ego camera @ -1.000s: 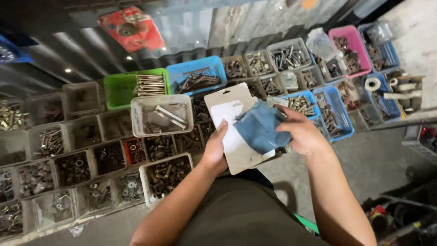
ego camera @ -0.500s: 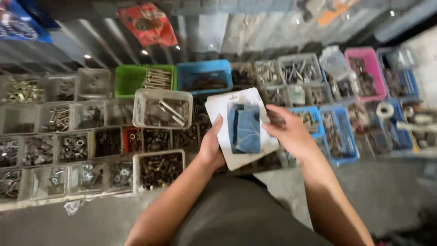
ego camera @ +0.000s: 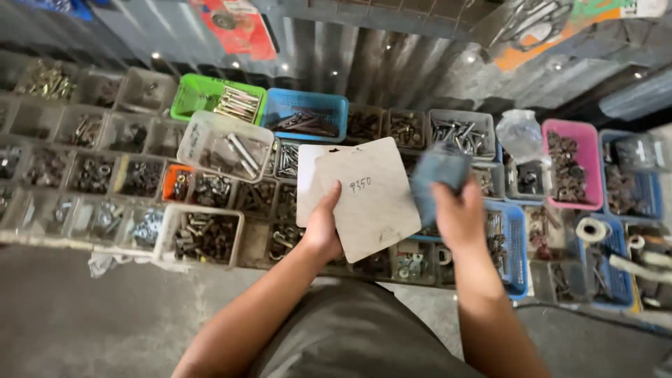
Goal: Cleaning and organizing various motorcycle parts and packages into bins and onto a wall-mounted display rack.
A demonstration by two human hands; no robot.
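A pale card [ego camera: 367, 199] is gripped by the left hand [ego camera: 323, 231], a blue pad [ego camera: 437, 175] clenched in the right hand [ego camera: 458, 217] beside it, so the parting step seems in hand, each needing steady placement next.

Left hand [ego camera: 323, 231] gripping pale cards [ego camera: 367, 199], right hand [ego camera: 458, 217] clutching blue cloth [ego camera: 437, 175] — hardware bins [ego camera: 210, 234] below

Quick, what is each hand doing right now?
Left hand: closed on two flat pale cards.
Right hand: closed on a blue cloth.
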